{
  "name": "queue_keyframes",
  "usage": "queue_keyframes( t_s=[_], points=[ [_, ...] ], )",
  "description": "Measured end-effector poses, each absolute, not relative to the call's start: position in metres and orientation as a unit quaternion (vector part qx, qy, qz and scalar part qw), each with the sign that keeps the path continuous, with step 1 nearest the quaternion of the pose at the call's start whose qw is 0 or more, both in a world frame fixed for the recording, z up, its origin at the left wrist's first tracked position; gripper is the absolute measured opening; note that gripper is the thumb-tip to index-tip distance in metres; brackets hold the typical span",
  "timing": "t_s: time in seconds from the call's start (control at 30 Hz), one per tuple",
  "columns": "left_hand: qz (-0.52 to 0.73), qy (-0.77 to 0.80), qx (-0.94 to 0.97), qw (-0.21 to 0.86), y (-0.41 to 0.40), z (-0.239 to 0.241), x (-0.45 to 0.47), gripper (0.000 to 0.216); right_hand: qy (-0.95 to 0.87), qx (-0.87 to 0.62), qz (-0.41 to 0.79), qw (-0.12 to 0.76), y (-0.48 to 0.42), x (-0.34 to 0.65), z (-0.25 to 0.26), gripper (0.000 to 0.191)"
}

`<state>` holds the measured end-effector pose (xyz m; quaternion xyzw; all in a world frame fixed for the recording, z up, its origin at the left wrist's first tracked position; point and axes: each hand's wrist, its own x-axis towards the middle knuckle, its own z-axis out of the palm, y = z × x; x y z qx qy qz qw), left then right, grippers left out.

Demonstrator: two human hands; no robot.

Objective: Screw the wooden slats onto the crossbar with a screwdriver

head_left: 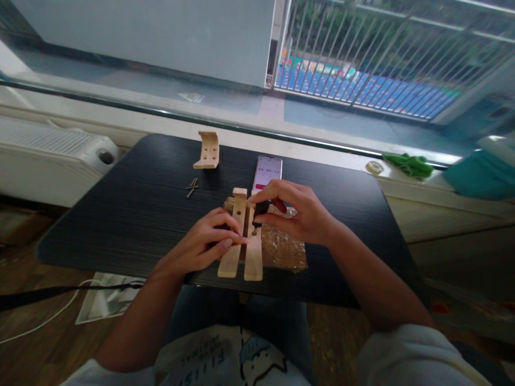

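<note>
Pale wooden pieces [253, 262] lie across a wrapped block [285, 246] on the bench [140, 203], touched by the half-open left hand [207, 238]; light pressure could let them shift. The right hand [301, 212] pinches a driver [261, 210] that could slip if tilted.

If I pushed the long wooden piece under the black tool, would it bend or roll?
The long wooden piece would probably stay stiff, since it looks like solid wood. Its flat, wide end makes rolling unlikely. It might slide, because it seems propped on a shiny wrapped bundle.
</note>
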<state>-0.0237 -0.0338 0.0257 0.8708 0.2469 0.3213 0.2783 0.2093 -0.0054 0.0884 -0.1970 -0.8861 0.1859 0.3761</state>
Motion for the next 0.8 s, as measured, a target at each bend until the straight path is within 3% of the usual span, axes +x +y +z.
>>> queue_keyframes(
  t_s=[0.8],
  points=[
    [0.325, 0.247, 0.870, 0.277, -0.034, 0.024, -0.025, 0.035, -0.868, -0.167, 0.109, 0.454, -0.008, 0.198, 0.075, 0.017]
  ],
)
